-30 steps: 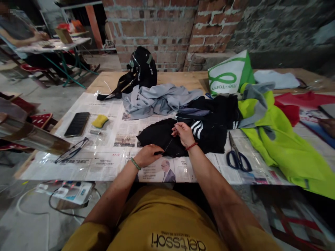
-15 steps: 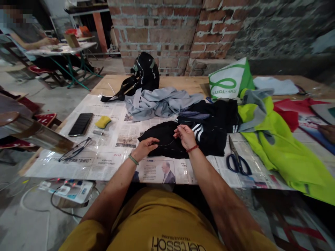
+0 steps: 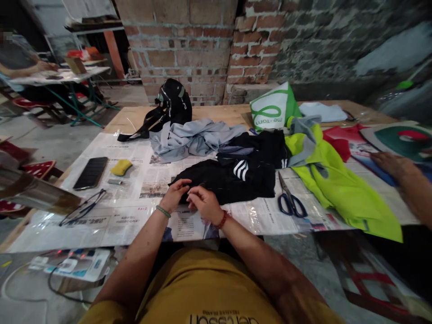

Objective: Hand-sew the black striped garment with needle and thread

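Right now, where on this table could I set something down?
Bare newspaper shows between the glasses and left hand, and between the right hand and scissors. At the back, bare wood shows between the black bag and green-and-white bag. It looks crowded around the black garment, and at the right, with the lime garment and another person's hand.

Clock centre: garment (image 3: 224, 184), on newspaper (image 3: 121, 222); 12 o'clock points away from the wearer. Scissors (image 3: 290, 202): 4 o'clock. Sponge (image 3: 121, 167) and phone (image 3: 90, 173): 9 o'clock, phone farther out. Bunched cloth (image 3: 197, 139): 11 o'clock, backpack (image 3: 178, 105) behind it. Carrier bag (image 3: 274, 109): 1 o'clock, beyond the garment.
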### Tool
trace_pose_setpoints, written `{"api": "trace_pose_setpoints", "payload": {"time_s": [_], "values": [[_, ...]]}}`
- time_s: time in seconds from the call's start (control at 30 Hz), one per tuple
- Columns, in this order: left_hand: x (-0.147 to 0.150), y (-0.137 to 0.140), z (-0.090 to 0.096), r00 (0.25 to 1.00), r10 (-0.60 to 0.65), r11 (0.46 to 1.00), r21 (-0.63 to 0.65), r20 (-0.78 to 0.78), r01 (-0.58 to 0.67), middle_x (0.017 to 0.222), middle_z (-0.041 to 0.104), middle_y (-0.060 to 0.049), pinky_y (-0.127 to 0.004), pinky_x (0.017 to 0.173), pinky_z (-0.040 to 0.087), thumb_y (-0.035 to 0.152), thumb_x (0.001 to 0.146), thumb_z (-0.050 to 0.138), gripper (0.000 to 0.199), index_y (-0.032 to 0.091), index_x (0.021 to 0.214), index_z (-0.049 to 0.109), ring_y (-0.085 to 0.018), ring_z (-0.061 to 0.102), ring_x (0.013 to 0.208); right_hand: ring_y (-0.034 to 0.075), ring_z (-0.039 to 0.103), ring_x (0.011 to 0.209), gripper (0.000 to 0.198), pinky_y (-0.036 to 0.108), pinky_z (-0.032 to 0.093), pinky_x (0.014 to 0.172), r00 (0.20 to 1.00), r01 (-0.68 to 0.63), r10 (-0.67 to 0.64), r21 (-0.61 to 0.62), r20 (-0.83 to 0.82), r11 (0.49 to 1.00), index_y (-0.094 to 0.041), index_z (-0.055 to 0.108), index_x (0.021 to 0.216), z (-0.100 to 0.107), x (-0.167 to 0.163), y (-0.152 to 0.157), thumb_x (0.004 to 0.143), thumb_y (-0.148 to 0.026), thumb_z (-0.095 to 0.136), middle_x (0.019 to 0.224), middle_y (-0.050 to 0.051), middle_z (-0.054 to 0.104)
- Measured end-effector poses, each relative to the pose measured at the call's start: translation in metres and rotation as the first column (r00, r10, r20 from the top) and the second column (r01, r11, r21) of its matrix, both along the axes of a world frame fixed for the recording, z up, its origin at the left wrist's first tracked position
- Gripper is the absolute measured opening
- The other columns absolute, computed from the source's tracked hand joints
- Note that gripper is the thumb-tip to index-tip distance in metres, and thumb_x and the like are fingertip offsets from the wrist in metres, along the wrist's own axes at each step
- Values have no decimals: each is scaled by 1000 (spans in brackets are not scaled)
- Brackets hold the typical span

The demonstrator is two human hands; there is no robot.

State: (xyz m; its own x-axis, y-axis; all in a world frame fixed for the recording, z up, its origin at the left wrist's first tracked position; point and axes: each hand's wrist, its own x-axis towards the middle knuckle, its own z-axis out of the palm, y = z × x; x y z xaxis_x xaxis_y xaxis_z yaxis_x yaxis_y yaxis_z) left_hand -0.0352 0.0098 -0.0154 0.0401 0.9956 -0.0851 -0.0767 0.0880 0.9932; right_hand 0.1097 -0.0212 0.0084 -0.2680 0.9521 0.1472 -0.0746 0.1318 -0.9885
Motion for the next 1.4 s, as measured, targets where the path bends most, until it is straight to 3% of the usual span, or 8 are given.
{"api": "trace_pose_setpoints", "payload": {"time_s": [0.23,0.37,0.5,0.57,0.63,0.73,1.1,1.4], "values": [[-3,2,-3,979,204,978,38,16,-204,66,52,3,-22,61,37,28,67,62,32,17,97,63,-10,47,63,9,58,50,16,22,48,50,954,255,-274,-157,-118,954,-19,59,82,-8,38,-9,75,-33,60,65,-2,63],[-8,3,-9,960,266,960,118,-90,-255,65,50,3,-23,59,37,31,73,59,32,18,102,62,-11,46,61,9,57,49,23,21,46,48,787,483,-547,-266,-284,834,-19,56,84,-15,66,9,72,-36,63,65,-3,63],[-10,2,-11,932,280,953,185,-230,-240,61,48,4,-22,58,36,32,77,55,30,18,103,62,-11,44,59,8,56,47,24,21,46,47,657,512,-664,-436,-356,741,-21,51,82,-17,64,15,69,-36,65,63,-4,60],[-11,2,-11,923,281,953,192,-263,-236,62,48,4,-22,57,37,32,78,54,29,19,102,62,-11,44,59,8,54,45,22,21,44,45,757,424,-566,-412,-328,806,-22,51,81,-14,48,7,72,-37,62,61,-4,59],[-11,3,-12,919,283,952,198,-273,-234,63,50,3,-22,57,37,32,77,55,29,18,101,63,-11,46,61,9,54,44,17,21,43,44,915,221,-310,-324,-257,920,-22,54,81,-10,28,-4,75,-37,60,62,-4,60],[-12,4,-13,920,281,952,200,-274,-231,67,52,2,-22,57,36,30,76,56,29,17,101,63,-11,46,62,10,56,44,12,22,43,44,976,28,-87,-284,-198,959,-21,60,76,-4,7,-18,72,-32,63,61,-3,62],[-4,0,-3,917,211,971,183,-339,-156,64,50,2,-21,53,33,28,75,57,28,17,99,64,-10,42,58,8,54,46,22,21,43,45,868,409,-461,-259,-186,875,-19,56,83,-21,73,2,72,-37,63,64,-3,61],[-6,-3,1,923,183,972,205,-337,-118,68,58,1,-23,59,38,31,75,57,26,17,95,67,-11,47,61,8,55,48,20,21,45,48,835,478,-509,-184,-208,859,-19,57,84,-20,91,4,75,-36,62,65,-3,61]]}}
